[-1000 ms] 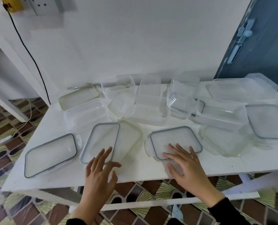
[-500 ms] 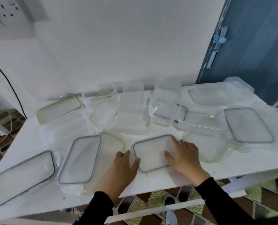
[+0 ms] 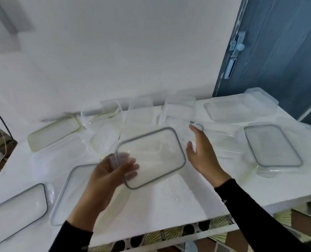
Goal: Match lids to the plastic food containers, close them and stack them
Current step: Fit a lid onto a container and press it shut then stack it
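Black sleeves point(image 3: 74, 239): worn on both forearms, seen at the near edge of the view.
Desk point(image 3: 169, 202): white; a bare patch is seen below the hands.
Near-left lid point(image 3: 18, 206): clear with a grey rim, laid flat at the near left corner of the desk.
Second lid point(image 3: 74, 186): grey-rimmed, laid just beside the near-left lid and partly covered by the left wrist.
Left hand point(image 3: 113, 171): curled round the near-left corner of the held lid, which is gripped there; blurred fingers are seen through the clear plastic.
Held lid point(image 3: 151, 157): clear, rectangular, round-cornered and grey-rimmed; it is held clear of the desk over its middle, slightly tilted, between the two hands.
Right hand point(image 3: 203, 157): spread open with straight fingers, and nothing is gripped; the palm is turned toward the held lid's right edge, just beside it. Contact cannot be told through the blur.
Right lid point(image 3: 272, 145): grey-rimmed, set on a clear container at the right of the desk.
Small lid point(image 3: 105, 140): clear and squarish, placed beyond the left hand.
Green-rimmed lid point(image 3: 54, 132): laid flat at the far left.
Open containers point(image 3: 143, 113): clear, lined up along the far edge against the wall.
Far-right lid point(image 3: 238, 110): large and clear, placed at the far right corner.
Door point(image 3: 278, 51): blue-grey, seen beyond the desk on the right.
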The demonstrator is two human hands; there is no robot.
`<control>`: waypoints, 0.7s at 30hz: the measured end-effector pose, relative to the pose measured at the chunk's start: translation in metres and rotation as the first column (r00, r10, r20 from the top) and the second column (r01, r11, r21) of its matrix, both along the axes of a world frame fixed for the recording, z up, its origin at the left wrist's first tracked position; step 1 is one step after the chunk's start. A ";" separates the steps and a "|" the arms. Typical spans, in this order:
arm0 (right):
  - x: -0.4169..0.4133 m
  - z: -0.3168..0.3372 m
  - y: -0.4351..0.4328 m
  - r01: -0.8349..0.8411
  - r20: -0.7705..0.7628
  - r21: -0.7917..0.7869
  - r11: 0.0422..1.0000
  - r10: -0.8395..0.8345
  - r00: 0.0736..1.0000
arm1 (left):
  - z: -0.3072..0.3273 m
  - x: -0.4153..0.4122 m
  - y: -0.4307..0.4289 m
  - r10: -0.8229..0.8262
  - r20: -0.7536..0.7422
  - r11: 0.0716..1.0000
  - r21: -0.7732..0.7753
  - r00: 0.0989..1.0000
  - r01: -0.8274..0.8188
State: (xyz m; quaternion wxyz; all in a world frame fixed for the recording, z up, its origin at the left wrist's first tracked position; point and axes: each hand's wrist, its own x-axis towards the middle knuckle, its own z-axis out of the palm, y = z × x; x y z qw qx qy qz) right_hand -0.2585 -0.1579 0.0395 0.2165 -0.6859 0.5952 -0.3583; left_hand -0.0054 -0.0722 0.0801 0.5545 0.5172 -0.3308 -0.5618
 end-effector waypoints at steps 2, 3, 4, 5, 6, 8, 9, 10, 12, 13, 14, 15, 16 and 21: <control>0.005 -0.007 -0.026 -0.067 -0.376 0.094 0.993 0.098 0.921 | 0.011 0.008 -0.005 0.090 -0.046 0.994 -0.052 0.995 -0.092; 0.009 -0.010 -0.035 -0.062 -0.524 0.117 0.991 0.115 0.844 | 0.015 0.012 -0.007 0.135 -0.069 0.988 -0.061 0.988 -0.140; 0.014 -0.013 -0.040 -0.057 -0.608 0.108 0.993 0.111 0.786 | 0.017 0.016 -0.008 0.176 -0.084 0.982 -0.061 0.981 -0.181; 0.019 -0.016 -0.045 -0.054 -0.637 0.078 0.995 0.091 0.765 | 0.018 0.020 -0.008 0.207 -0.097 0.975 -0.063 0.974 -0.213; 0.023 -0.019 -0.047 -0.058 -0.643 0.034 0.998 0.067 0.763 | 0.018 0.023 -0.008 0.231 -0.111 0.969 -0.060 0.967 -0.238; 0.026 -0.026 -0.050 -0.077 -0.596 -0.055 0.995 0.030 0.803 | 0.018 0.030 -0.005 0.269 -0.126 0.959 -0.054 0.955 -0.278; 0.026 -0.027 -0.051 -0.085 -0.538 -0.091 0.992 0.023 0.843 | 0.016 0.033 -0.004 0.285 -0.133 0.955 -0.050 0.949 -0.294; 0.026 -0.026 -0.051 -0.087 -0.467 -0.122 0.989 0.020 0.884 | 0.016 0.036 -0.002 0.296 -0.148 0.951 -0.046 0.944 -0.305; 0.026 -0.015 -0.045 -0.060 -0.265 -0.174 0.983 0.012 0.964 | 0.014 0.043 0.003 0.305 -0.196 0.945 -0.057 0.932 -0.321; 0.025 -0.005 -0.039 -0.029 -0.127 -0.195 0.980 0.004 0.992 | 0.013 0.046 0.005 0.300 -0.222 0.944 -0.070 0.928 -0.322; 0.024 0.006 -0.030 0.014 0.026 -0.210 0.978 -0.008 1.000 | 0.014 0.049 0.008 0.290 -0.250 0.945 -0.082 0.924 -0.318; 0.023 0.018 -0.017 0.063 0.187 -0.210 0.976 -0.024 0.982 | 0.013 0.052 0.013 0.281 -0.270 0.945 -0.091 0.921 -0.315; 0.018 0.030 -0.005 0.112 0.339 -0.187 0.976 -0.043 0.940 | 0.012 0.054 0.015 0.274 -0.289 0.945 -0.098 0.917 -0.313; -0.002 0.033 0.057 0.038 0.855 0.184 0.982 -0.179 0.486 | 0.000 0.064 0.028 0.260 -0.321 0.956 -0.048 0.911 -0.290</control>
